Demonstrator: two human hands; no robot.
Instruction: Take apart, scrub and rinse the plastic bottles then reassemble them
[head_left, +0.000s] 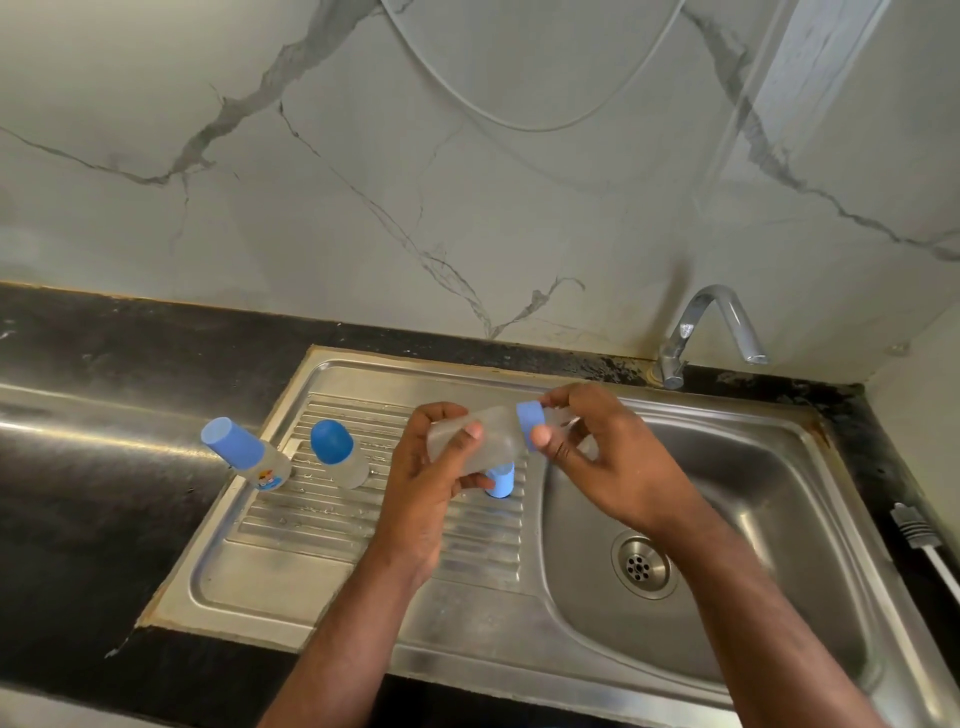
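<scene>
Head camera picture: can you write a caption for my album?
Left hand holds a clear bottle while right hand grips its blue collar over the sink.

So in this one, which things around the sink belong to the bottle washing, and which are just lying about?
Part of the job:
- clear bottle held by the left hand
- its blue collar, pinched by the right hand
- two capped bottles on the draining board
- blue cap behind the hands
- tap

Lying about:
- white brush handle at the right edge
</scene>
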